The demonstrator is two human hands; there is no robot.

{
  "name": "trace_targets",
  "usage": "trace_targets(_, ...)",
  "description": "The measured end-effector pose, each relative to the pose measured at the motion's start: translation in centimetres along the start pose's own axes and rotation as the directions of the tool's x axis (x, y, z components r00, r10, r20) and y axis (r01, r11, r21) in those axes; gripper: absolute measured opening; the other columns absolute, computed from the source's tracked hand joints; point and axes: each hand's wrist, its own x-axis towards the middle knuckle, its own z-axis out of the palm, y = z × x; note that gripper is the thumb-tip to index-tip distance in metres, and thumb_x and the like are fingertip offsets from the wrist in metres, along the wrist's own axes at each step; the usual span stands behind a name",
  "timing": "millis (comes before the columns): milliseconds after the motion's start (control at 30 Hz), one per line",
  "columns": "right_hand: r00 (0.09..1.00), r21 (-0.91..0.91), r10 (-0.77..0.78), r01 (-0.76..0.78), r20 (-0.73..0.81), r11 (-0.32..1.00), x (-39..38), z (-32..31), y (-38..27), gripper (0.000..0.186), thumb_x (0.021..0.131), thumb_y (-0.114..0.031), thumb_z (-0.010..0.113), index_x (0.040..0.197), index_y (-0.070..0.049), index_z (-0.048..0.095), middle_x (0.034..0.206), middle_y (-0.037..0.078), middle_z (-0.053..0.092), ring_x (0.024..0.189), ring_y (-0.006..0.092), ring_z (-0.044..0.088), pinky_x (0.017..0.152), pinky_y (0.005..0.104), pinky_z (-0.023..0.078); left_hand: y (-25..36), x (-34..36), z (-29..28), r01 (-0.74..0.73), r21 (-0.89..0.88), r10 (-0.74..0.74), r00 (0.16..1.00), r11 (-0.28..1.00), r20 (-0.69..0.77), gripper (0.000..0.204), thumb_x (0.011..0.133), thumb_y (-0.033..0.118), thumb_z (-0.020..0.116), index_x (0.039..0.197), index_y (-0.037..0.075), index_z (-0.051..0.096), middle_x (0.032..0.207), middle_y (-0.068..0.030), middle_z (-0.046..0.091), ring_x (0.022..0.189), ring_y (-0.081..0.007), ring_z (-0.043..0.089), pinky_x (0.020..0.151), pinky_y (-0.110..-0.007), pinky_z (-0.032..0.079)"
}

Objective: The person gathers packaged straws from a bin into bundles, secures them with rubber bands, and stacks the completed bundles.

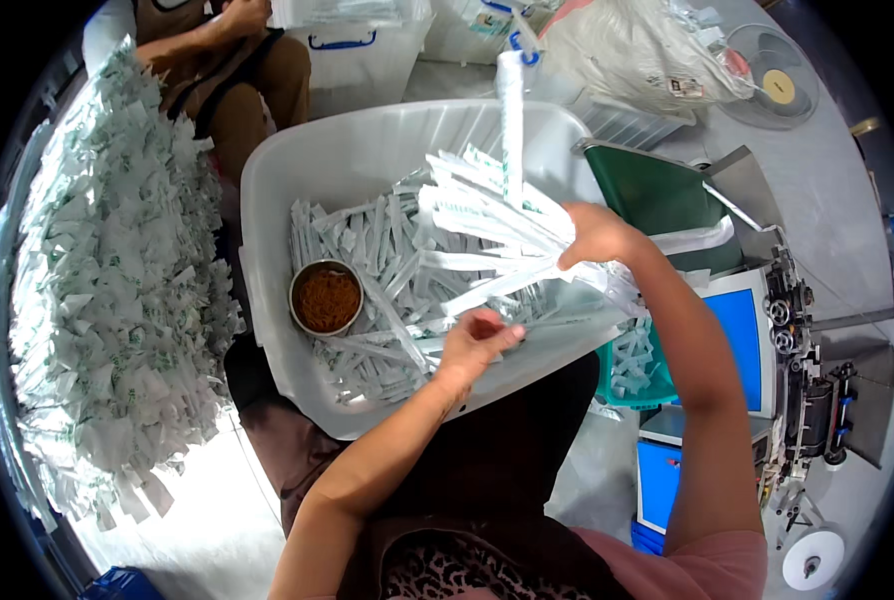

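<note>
A large translucent white tub (264, 330) sits across my lap, filled with a loose layer of slim white paper packets (387, 245) with green print. My right hand (599, 240) grips a fanned bundle of the same packets (487, 215) above the tub's right side. One packet stands up from the bundle and another sticks out to the right. Low over the tub's near side, my left hand (477, 345) has its fingers curled, with a slim packet (572, 321) at the fingertips. A round metal bowl (295, 300) of brown rubber bands (327, 300) rests among the packets at the left.
A tall heap of bundled white packets (117, 290) rises at the left. To the right are a green basket (657, 385) of packets, a machine (792, 330) with rollers and a green chute (657, 200). Another person (237, 80) sits far left. Lidded bins (357, 60) stand behind.
</note>
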Motion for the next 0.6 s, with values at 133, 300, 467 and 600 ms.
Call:
trace_targets(133,0.968,0.284,-0.128,0.188,-0.216,0.94,-1.7,-2.0,-0.4,0.053,0.049,-0.012,0.074,0.098,0.0,0.056,0.091,0.016,0.061,0.084,0.0256,0.059,0.076,0.03,0.043,1.2,2.2,-0.6,-0.103,0.011,0.104,0.994,0.995,-0.037,0.054,0.07,0.027,0.072,0.104,-0.003,0.043,0.092,-0.0085,0.051,0.089,-0.0154,0.05,0.083,-0.028,0.04)
trace_targets(300,0.937,0.339,-0.234,0.316,-0.26,0.886,-0.8,-2.2,-2.0,0.057,0.051,-0.005,0.072,0.105,0.0,0.052,0.095,0.011,0.06,0.087,0.0174,0.055,0.08,0.0283,0.042,3.5,3.9,0.9,0.215,-0.336,-0.132,0.958,0.917,0.253,0.111,0.063,0.059,0.062,0.131,-0.006,0.003,0.135,-0.0242,0.016,0.124,-0.0325,0.023,0.101,-0.039,0.023)
trace_targets(467,0.842,0.45,-0.245,0.476,-0.48,0.755,0.1,4.3,-3.3,0.058,0.05,-0.015,0.072,0.104,-0.005,0.052,0.094,0.014,0.06,0.087,0.0271,0.058,0.078,0.0321,0.043,6.9,5.5,-0.9,-0.099,-0.495,0.228,0.951,0.863,0.208,0.1,0.063,0.056,0.065,0.134,0.011,0.012,0.136,-0.0096,0.021,0.125,-0.0283,0.02,0.101,-0.048,0.015)
trace_targets(600,0.845,0.461,-0.091,0.374,-0.527,0.805,0.0,11.1,-4.8,0.055,0.061,-0.014,0.067,0.112,-0.008,0.047,0.102,0.016,0.056,0.094,0.0317,0.054,0.081,0.0365,0.044,7.5,5.9,-0.5,-0.376,-0.057,0.379,0.923,0.925,0.061,0.095,0.059,0.022,0.078,0.129,0.009,0.015,0.125,-0.0112,0.033,0.115,-0.0258,0.034,0.095,-0.041,0.03)
